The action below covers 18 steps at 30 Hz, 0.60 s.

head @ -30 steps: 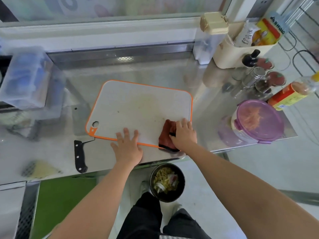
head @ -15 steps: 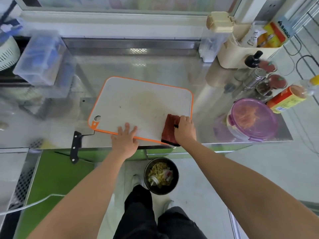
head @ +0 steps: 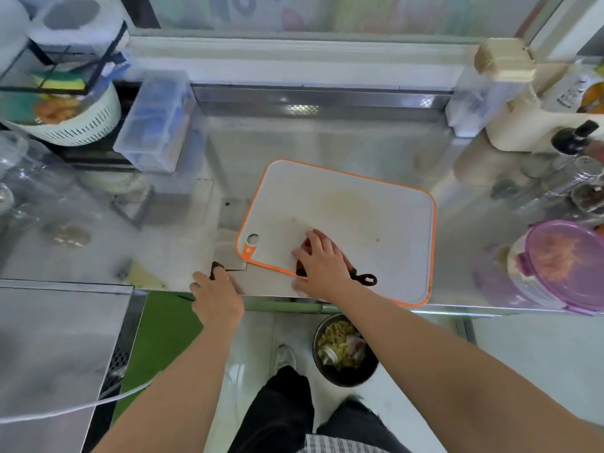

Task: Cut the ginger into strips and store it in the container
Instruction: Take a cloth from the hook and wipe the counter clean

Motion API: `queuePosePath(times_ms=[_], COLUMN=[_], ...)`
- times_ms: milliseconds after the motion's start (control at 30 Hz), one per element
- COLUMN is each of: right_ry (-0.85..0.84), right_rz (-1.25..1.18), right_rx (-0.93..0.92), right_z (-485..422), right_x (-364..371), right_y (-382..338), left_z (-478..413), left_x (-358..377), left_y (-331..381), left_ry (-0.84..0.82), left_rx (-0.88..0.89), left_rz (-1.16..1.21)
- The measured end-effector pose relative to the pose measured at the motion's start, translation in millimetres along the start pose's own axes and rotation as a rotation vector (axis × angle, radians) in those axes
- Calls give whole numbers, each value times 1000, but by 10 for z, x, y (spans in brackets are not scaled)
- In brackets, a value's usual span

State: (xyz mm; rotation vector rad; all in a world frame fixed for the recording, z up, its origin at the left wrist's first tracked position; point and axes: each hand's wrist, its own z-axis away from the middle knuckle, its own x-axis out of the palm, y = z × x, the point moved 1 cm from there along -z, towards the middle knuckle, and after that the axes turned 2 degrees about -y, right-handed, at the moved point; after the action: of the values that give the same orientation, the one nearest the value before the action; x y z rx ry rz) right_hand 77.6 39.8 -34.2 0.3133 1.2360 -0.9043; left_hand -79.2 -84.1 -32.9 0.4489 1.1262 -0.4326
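Note:
A white cutting board [head: 366, 210] with an orange rim lies on the steel counter, with only faint stains on it. My right hand [head: 322, 266] presses a dark red cloth [head: 361, 277] flat on the board's front left part, fingers spread. A cleaver [head: 228, 233] lies left of the board, its blade partly under the board's edge. My left hand [head: 217, 295] grips its black handle at the counter's front edge. A round container with a purple lid [head: 562, 263], with ginger strips showing through, stands at the right.
A black bin [head: 343, 353] with scraps stands on the floor below the counter edge. At the back left are a clear plastic box [head: 157, 122] and a white colander [head: 78, 119]. A cream holder [head: 523, 125] and bottles [head: 575, 178] crowd the back right.
My right hand slid the cloth from the board's front right to its front left. My left hand left the board's front edge and moved left onto the cleaver handle.

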Motion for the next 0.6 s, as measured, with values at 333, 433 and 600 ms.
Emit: queuePosePath(times_ms=[333, 433, 600], right_ry=[-5, 2, 8], right_rz=[193, 203, 209], right_rx=[-43, -43, -54], right_z=[-86, -63, -8], right_x=[8, 28, 72], right_y=[-93, -87, -28], left_z=[-77, -148, -314], left_x=[-93, -127, -142], left_y=[-214, -293, -373], left_ry=[65, 74, 90], left_rx=[137, 128, 95], left_rz=[-34, -57, -27])
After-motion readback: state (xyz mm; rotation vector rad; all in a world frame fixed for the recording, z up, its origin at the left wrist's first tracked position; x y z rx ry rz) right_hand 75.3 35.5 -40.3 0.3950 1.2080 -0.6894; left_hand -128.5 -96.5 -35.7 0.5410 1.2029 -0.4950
